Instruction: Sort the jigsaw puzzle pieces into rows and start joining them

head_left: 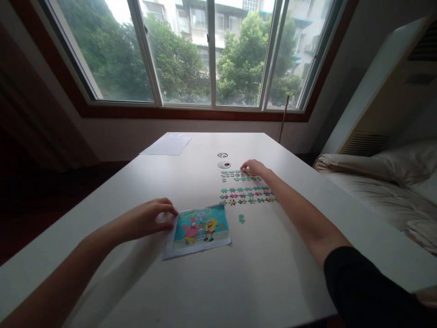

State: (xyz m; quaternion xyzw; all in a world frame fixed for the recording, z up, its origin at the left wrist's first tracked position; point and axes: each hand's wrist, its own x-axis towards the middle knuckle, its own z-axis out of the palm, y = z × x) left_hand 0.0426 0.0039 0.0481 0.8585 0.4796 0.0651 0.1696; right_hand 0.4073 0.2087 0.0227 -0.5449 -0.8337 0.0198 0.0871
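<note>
A cartoon puzzle picture sheet (200,230) lies flat on the white table (239,282) in front of me. My left hand (150,219) rests at its left edge, fingers curled with the fingertips touching the sheet. Rows of small teal, pink and yellow puzzle pieces (247,195) are spread out to the right of the middle, and one loose piece (241,218) lies beside the sheet. My right hand (251,167) reaches out to the farthest row of pieces (234,174), its fingers bent down onto them; what they pinch is too small to see.
Two small round lids or discs (224,164) lie beyond the pieces. A white paper sheet (166,146) sits at the table's far left. A bed with pale bedding (392,182) stands close on the right. A wide window (205,54) faces the table.
</note>
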